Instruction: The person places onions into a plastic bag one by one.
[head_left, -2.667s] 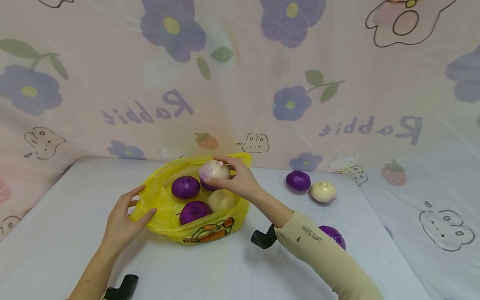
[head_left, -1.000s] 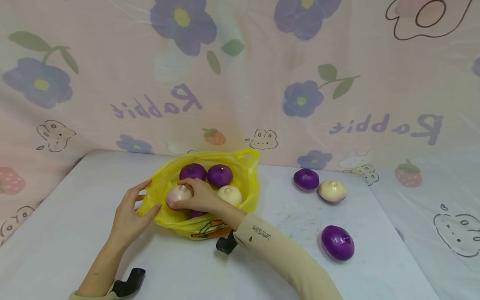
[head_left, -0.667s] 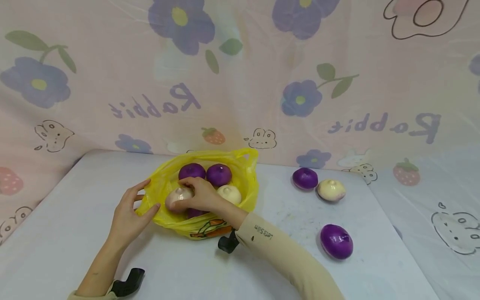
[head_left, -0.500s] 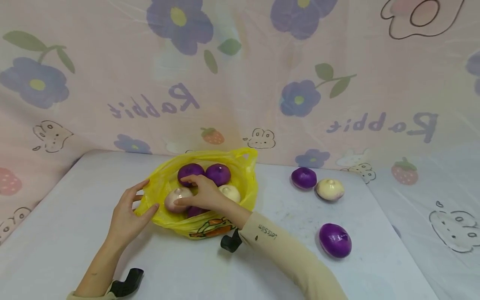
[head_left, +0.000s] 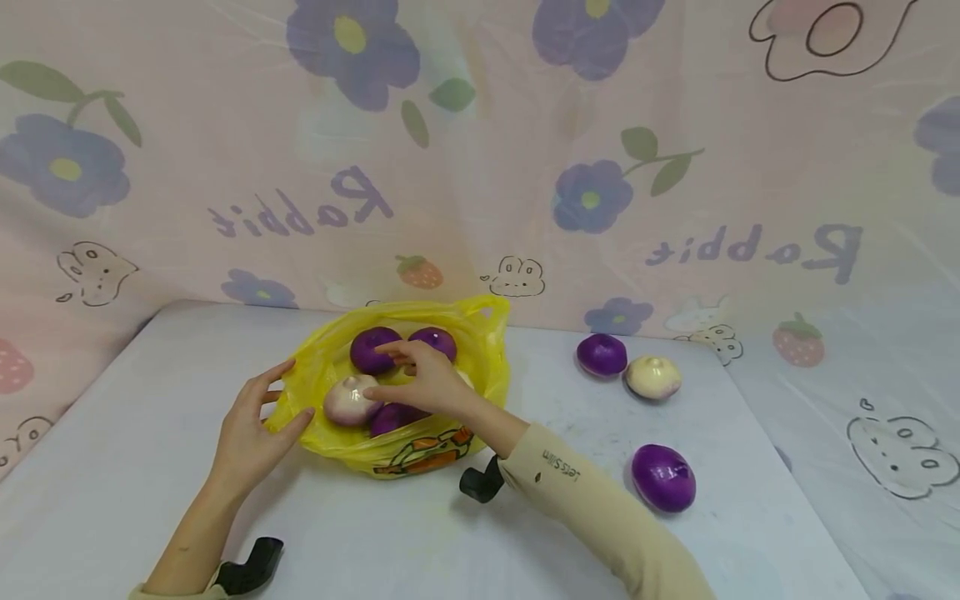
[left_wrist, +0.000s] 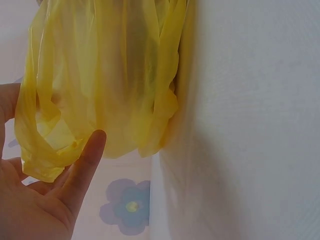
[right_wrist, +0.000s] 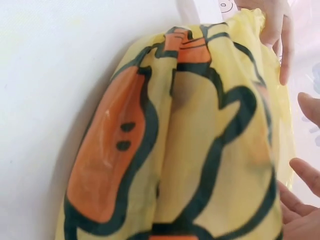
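Note:
In the head view a yellow plastic bag lies mouth up on the table, with a carrot print on its front. Inside it sit a white-and-purple onion, several purple onions and a pale onion mostly hidden behind the right hand. My left hand holds the bag's left edge by the handle, thumb and fingers spread on either side of the plastic. My right hand hovers over the bag's mouth, fingers apart and holding nothing. Its thumb tip is at the white-and-purple onion's side; whether they touch is unclear.
To the right of the bag a purple onion and a pale onion lie side by side. Nearer the front is another purple onion. A patterned curtain hangs behind the white table.
My right hand carries the white-and-purple onion to the bag's left side, sets it down and lets go. It then draws slightly back to the right. The left hand stays on the bag.

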